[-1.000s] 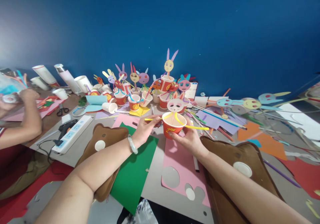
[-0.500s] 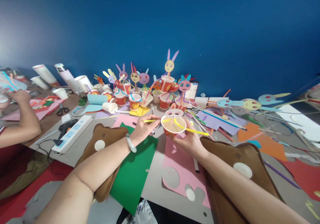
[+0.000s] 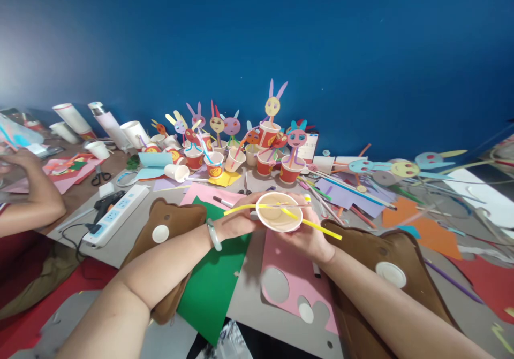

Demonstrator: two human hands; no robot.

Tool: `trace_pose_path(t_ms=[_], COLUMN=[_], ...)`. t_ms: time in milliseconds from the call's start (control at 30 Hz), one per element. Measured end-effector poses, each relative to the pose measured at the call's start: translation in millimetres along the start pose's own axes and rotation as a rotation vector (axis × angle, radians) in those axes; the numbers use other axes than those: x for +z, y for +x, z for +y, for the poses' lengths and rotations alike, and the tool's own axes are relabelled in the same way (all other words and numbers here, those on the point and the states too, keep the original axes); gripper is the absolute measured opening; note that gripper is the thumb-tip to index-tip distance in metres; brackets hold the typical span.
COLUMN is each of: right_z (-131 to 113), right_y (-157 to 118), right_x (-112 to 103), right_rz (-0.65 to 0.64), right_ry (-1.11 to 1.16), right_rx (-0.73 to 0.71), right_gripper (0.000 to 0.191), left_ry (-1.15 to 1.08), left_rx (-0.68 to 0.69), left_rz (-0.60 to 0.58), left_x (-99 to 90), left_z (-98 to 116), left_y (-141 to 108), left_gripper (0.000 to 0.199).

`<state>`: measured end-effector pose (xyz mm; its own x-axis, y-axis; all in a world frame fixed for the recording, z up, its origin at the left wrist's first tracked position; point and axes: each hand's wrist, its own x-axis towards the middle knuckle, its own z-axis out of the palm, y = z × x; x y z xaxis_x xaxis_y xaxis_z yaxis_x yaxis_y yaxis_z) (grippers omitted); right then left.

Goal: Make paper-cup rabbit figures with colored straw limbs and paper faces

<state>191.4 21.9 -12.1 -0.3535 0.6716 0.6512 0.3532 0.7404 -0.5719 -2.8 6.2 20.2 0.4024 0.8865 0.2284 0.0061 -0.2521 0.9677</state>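
Both hands hold a paper cup (image 3: 277, 223) in front of me, its opening tipped toward my eyes. My left hand (image 3: 240, 223) is closed against the cup's left side, with its fingertips hidden behind the cup. My right hand (image 3: 311, 241) wraps the right side and underside. Yellow straw-like strips (image 3: 323, 229) cross the opening and stick out on both sides. The pink paper rabbit face at the rim is seen nearly edge-on, as a thin line. Pink paper (image 3: 289, 260) with round cut-outs and a green sheet (image 3: 217, 284) lie below my hands.
Behind stand several red paper cups (image 3: 289, 173) with paper rabbit heads, and a phone (image 3: 309, 147). Brown cushions (image 3: 163, 214) flank my arms. A power strip (image 3: 116, 214) and scissors (image 3: 100, 176) lie left, straws (image 3: 353, 188) right. Another person's arm (image 3: 40, 188) is at far left.
My left hand has left the tip of the left yellow strip and moved onto the cup's side. The cup has tilted toward me, and the rabbit face has turned edge-on.
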Motion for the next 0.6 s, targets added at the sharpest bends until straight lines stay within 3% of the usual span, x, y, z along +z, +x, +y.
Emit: trace_pose_path(t_ms=[167,400,600], right_z=[0,4,0], right_y=[0,-7,-4], right_x=[-2,1,1], right_rz=[0.006,0.044,0.055], right_ry=[0.023,0.044,0.07], right_rx=[-0.018,0.104,0.107], right_gripper=[0.057,0.051,0.063], left_ry=[-0.059,-0.146,-0.11], left_rx=[0.014,-0.069,-0.139], left_rz=[-0.006,-0.053,-0.092], left_x=[2.1,0.1,3.5], left_z=[8,5,14], left_y=[-1,-2,-2], left_gripper=[0.059,0.062,0.048])
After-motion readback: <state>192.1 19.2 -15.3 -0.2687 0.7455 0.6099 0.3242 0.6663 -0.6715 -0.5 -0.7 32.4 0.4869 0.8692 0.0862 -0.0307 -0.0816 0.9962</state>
